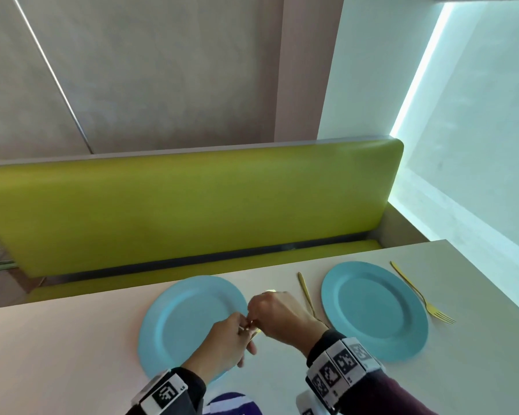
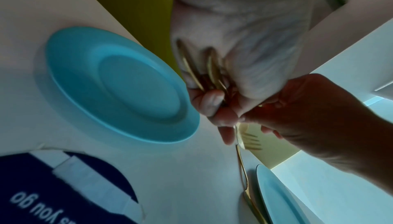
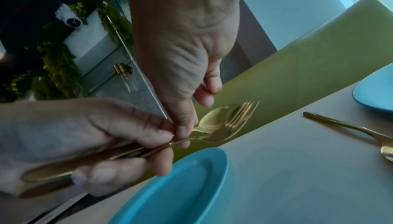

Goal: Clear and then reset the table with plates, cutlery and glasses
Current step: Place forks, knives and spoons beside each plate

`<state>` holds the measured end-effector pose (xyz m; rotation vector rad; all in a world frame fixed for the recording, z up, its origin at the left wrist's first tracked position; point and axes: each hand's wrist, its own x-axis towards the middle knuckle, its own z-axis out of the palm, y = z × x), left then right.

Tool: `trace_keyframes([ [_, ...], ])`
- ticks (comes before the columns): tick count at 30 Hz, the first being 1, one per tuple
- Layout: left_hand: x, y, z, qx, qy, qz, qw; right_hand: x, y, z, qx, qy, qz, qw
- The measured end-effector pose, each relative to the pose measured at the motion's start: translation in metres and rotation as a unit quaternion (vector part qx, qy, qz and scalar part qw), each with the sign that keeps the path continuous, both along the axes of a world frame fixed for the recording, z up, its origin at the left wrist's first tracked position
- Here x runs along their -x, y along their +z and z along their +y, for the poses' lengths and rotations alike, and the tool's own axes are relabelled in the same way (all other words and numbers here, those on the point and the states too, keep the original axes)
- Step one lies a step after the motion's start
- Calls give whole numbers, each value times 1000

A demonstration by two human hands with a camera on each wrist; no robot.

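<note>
Gold cutlery point(image 3: 223, 123) between both hands' pinching fingers point(image 3: 182, 126)

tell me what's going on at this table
A person is setting places. The left hand grips a bundle of gold cutlery, and the right hand pinches one piece out of it, beside the near blue plate. The far blue plate already has a spoon and a fork flanking it.

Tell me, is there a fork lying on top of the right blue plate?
No. The fork lies on the table beside the right plate, just outside its rim.
</note>
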<state>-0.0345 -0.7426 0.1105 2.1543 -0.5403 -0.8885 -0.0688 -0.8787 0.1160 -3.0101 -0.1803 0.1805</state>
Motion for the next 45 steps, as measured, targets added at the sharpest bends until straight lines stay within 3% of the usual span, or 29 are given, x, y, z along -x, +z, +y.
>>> trace_keyframes([
  [4, 3, 0, 6, -8, -16, 12, 1000, 4, 0, -9, -12, 19, -5, 1000],
  [7, -3, 4, 11, -23, 16, -13, 1000, 8, -1, -31, -31, -89, -67, 993],
  [9, -9, 5, 16, -25, 44, -34, 998, 11, 0, -44, -55, -218, -73, 972],
  [13, -19, 7, 27, -2, 120, -60, 991, 7, -13, -51, -181, -442, 4, 879],
  [18, -26, 10, 34, 19, 151, -78, 985, -5, -50, -29, -220, -479, 131, 840],
  [22, -26, 9, 38, 21, 151, -82, 985, -12, -66, -7, -243, -502, 152, 816],
  [38, -25, 7, 58, 7, 142, -75, 987, -10, -47, 9, -247, -507, 74, 823],
  [42, -21, 11, 65, 3, 140, -69, 988, -10, -18, 15, -212, -457, 25, 863],
  [45, -21, 15, 74, -2, 133, -56, 990, -13, 6, 42, -186, -336, -115, 916],
])
